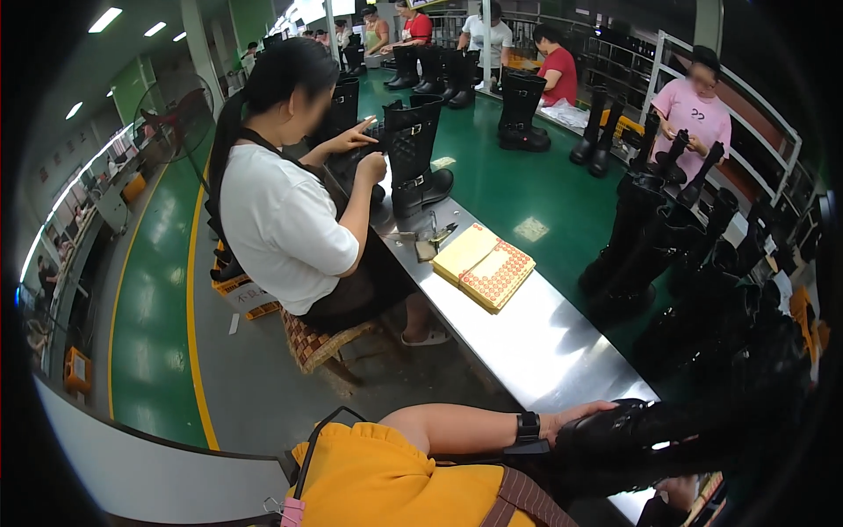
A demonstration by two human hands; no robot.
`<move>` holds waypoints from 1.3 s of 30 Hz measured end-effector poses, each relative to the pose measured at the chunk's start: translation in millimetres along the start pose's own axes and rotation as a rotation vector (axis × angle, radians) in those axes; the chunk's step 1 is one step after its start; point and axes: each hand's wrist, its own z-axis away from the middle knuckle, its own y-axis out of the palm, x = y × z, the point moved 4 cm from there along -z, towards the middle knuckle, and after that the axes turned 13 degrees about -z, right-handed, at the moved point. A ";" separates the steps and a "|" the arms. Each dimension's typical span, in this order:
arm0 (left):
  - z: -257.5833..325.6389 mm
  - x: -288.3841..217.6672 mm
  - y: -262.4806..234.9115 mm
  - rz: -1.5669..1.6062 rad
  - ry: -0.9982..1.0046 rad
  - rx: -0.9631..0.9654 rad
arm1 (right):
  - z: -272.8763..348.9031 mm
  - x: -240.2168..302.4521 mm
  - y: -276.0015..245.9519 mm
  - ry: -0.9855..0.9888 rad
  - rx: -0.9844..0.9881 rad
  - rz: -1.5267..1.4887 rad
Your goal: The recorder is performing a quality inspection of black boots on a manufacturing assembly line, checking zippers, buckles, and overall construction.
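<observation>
A glossy black boot (pixel 606 439) lies across my front at the lower right, over the near end of the metal bench top (pixel 562 351). My left hand (pixel 580 418), with a dark band on its wrist, is closed over the boot's toe end, and some of its fingers are behind the leather. Below the boot, my right hand (pixel 678 492) shows only in part, close against its underside. Dark leather hides most of its fingers, so their grip is unclear. Beyond my left hand, a stack of yellow sheets (pixel 483 266) with rows of red round marks rests on the bench.
A co-worker in a white shirt (pixel 285 215) sits at the left, hands at a buckled black boot (pixel 413 158). Small tools (pixel 436 235) lie near the sheets. Several black boots (pixel 676 255) crowd the right side of the green table (pixel 492 189). Other people work farther back.
</observation>
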 end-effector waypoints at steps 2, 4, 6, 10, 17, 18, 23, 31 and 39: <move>-7.2 0.3 -6.3 -0.029 -0.034 0.006 | -15.6 0.4 2.4 0.078 0.105 0.116; -13.3 1.3 -13.0 -0.071 -0.076 0.023 | -22.3 -6.7 8.2 0.138 0.019 -0.073; -13.6 -2.3 -20.6 -0.123 -0.188 0.022 | -23.8 -15.9 12.9 0.118 -0.046 -0.152; -9.2 -29.2 -25.2 -0.413 -0.121 -0.104 | -14.5 -27.5 1.6 -0.287 -0.024 0.137; 1.1 -51.4 -12.2 -0.971 0.102 -0.315 | 18.5 -80.0 -67.5 -0.311 -0.086 0.039; 1.6 -50.5 -10.8 -0.966 0.159 -0.306 | 21.1 -85.1 -73.4 -0.294 -0.067 0.162; 2.2 -42.6 -5.0 -0.997 0.371 -0.185 | 25.9 -91.0 -84.9 -0.130 -0.338 0.427; 10.1 -65.1 10.4 -1.372 0.677 -0.351 | 32.6 -38.4 -24.9 0.039 -0.787 0.158; -9.7 -103.7 96.3 -1.571 0.916 -0.124 | -26.8 -21.3 18.7 0.039 -0.298 0.266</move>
